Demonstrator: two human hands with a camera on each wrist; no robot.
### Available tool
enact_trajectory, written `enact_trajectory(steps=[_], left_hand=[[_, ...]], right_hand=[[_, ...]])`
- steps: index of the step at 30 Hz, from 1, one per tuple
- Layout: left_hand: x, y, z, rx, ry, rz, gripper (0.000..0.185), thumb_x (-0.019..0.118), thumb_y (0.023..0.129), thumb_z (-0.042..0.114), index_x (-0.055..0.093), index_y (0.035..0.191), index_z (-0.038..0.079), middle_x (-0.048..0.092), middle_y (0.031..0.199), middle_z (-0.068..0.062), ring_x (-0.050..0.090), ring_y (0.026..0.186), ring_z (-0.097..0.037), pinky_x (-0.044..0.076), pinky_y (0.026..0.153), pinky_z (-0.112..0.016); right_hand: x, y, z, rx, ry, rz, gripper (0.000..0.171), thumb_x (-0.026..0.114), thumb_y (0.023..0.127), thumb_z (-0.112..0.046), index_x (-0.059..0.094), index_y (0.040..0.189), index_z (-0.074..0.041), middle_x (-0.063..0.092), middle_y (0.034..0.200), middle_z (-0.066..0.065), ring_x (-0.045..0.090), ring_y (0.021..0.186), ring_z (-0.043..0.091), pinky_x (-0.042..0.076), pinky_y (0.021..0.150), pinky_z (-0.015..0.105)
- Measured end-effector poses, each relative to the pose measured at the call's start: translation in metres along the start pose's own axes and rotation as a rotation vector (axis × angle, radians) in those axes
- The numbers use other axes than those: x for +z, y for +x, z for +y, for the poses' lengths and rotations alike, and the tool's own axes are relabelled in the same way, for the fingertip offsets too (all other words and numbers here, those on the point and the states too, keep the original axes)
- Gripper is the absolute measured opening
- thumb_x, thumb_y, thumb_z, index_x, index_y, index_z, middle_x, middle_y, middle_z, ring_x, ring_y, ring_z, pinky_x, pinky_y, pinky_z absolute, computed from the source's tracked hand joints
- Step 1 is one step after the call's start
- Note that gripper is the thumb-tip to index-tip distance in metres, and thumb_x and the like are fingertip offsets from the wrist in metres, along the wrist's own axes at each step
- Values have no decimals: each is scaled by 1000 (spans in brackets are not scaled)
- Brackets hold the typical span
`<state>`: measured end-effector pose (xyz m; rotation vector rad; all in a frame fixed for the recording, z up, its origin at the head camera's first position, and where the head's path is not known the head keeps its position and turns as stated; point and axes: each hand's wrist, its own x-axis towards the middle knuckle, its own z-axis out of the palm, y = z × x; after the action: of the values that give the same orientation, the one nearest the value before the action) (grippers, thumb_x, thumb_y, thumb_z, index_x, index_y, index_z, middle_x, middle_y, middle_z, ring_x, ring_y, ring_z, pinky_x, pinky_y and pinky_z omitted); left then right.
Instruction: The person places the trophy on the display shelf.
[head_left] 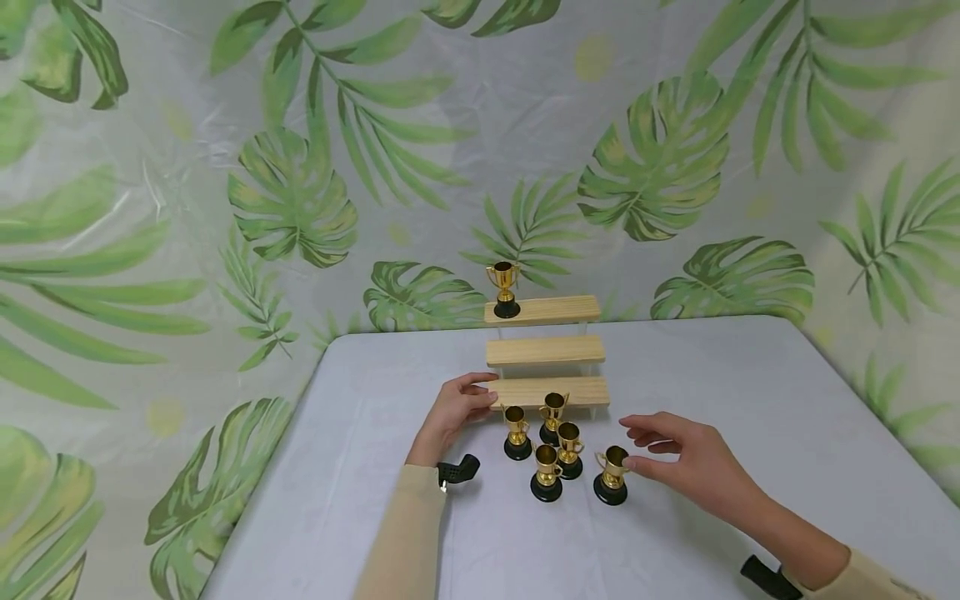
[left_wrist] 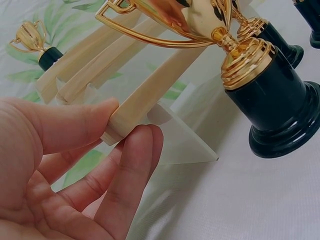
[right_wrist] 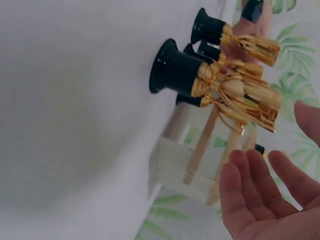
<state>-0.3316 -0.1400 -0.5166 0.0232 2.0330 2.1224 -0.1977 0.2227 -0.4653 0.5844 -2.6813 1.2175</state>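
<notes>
My left hand pinches the left end of the lowest board of a three-tier wooden display stand, thumb on top and fingers beneath in the left wrist view. Small gold trophy cups on black bases stand upright on the table in front of the stand. Nearest my right hand is the rightmost trophy. That hand hovers beside it with fingers spread and loosely bent; the right wrist view shows a gap between the fingertips and this trophy. Another trophy stands at the left end of the top board.
Several more trophies, including one by the left forearm and one at the front, cluster close to the lowest board. A white cloth covers the table. Behind it hangs a leaf-patterned curtain. Black straps sit on both wrists.
</notes>
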Motion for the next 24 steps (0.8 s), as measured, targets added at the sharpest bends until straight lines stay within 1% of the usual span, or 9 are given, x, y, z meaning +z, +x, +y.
enact_trajectory(steps=[6,12,15,19,24], left_hand=[[1,-1,1,-1,-3,1,40,79,87,7,70,126,6,67,96,-10,68,79,-18,59,74,-33],[0,0,0,-5,-1,6,40,79,87,7,70,125,6,66,95,-9,67,80,-19,59,73,-31],[0,1,0,-13,-1,4,40,79,87,7,70,125,6,66,96,-10,68,79,-18,59,73,-32],[0,1,-1,-17,2,5,40,79,87,7,69,126,6,66,97,-10,68,79,-18,59,73,-32],[0,1,-1,-8,1,7,42,79,87,7,69,127,5,67,97,-10,68,80,-18,59,73,-33]], right_hand=[[11,-6,4,13,59,-4,47,83,83,-41,68,126,-28,68,113,-15,67,96,9,58,82,33],[21,-8,5,77,89,-5,43,83,83,-43,70,121,-27,69,108,-14,67,94,9,58,81,30],[24,-9,6,102,108,-4,45,83,83,-42,71,121,-23,70,108,-15,68,94,10,58,81,28],[27,-10,7,94,119,5,46,84,83,-39,71,121,-18,70,108,-14,68,94,12,58,81,28],[29,-10,6,82,121,22,42,85,82,-38,72,118,-21,71,107,-11,69,92,12,59,80,31]])
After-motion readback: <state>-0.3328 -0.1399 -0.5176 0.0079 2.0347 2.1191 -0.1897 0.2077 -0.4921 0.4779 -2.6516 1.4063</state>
